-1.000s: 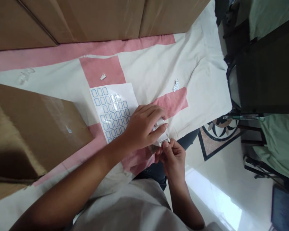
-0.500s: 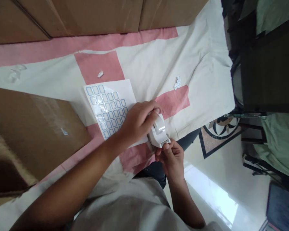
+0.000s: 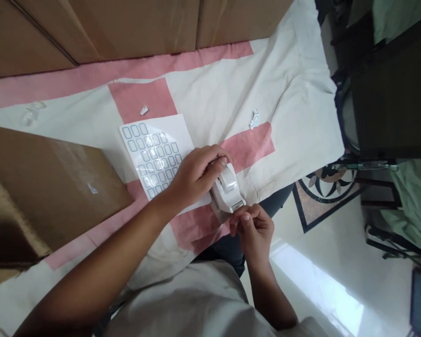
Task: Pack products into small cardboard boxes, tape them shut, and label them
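My left hand [image 3: 199, 171] is closed over the back end of a white tape dispenser [image 3: 228, 189]. The dispenser is near the table's front edge, its cutter end pointing toward my right hand [image 3: 254, 229]. Thumb and fingers of that hand are pinched together just off the cutter, on what looks like the end of clear tape; the strip itself barely shows. Under my left wrist lies a white sheet of blue-edged labels [image 3: 157, 150], several rows of them, partly hidden by the forearm.
Large cardboard boxes [image 3: 136, 28] line the back of the table, and an open cardboard box [image 3: 77, 178] stands at the left. Small crumpled label scraps [image 3: 254, 119] and a white scrap [image 3: 144, 110] lie on the pink and white cloth [image 3: 294, 117]. Tiled floor [image 3: 312, 262] shows at the right.
My left hand has slid back along the dispenser, exposing more of it. My pinched right fingers have drawn slightly away from the cutter. The view has shifted a little.
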Tool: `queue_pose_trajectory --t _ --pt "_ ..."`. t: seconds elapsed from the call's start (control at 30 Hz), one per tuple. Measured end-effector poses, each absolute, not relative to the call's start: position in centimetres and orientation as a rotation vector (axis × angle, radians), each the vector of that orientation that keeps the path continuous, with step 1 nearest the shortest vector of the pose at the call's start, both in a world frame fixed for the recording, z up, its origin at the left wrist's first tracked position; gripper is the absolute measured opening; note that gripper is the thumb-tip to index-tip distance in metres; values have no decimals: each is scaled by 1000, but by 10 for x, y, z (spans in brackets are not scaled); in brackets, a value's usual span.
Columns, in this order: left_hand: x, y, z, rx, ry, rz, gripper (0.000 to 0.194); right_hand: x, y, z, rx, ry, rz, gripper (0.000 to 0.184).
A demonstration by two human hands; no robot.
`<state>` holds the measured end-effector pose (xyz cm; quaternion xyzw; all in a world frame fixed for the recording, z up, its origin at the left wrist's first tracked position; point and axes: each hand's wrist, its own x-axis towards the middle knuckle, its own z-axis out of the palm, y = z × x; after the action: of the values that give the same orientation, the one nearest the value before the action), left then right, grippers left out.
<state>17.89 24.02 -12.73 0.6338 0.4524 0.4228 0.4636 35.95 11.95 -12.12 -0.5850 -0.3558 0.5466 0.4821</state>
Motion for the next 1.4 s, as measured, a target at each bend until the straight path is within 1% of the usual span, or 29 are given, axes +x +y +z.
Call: queue_pose_trajectory --t 0.2,0.27,0.4,0.5,0.67,0.8,0.83,0.93,0.97,1.03,1.17,1.4 --pt "178 240 -128 1565 1109 1048 26 359 136 -101 -1364 -1122 917 24" --pt "179 239 -129 1563 1119 1052 27 355 144 -95 -1398 -1212 807 28" --pt "179 239 -128 1559 1124 1045 27 345 156 -90 -1489 -1384 691 43" --pt "181 240 -127 1560 1124 1059 27 338 161 -89 -1572 -1408 675 47" --pt "181 241 -129 1573 1109 1086 27 330 168 -92 -1640 -1289 773 43" --pt "176 240 -131 1611 1031 1064 27 327 173 -94 -1595 -1160 852 40" --pt "175 239 -131 1660 989 1057 32 327 173 -94 -1578 -1146 868 39" --pt "172 236 -131 1851 876 1045 63 327 174 -92 -1527 -1130 907 38" --pt "172 235 -131 1905 868 1037 70 328 174 -92 -1519 -1120 926 38" --pt "172 232 -130 1998 883 1011 74 329 174 -91 -1519 -1097 965 38" --pt "175 229 -132 2100 925 956 72 329 171 -89 -1507 -1111 953 38" --pt "173 230 -133 2091 960 932 87 336 147 -83 -1439 -1134 913 38"
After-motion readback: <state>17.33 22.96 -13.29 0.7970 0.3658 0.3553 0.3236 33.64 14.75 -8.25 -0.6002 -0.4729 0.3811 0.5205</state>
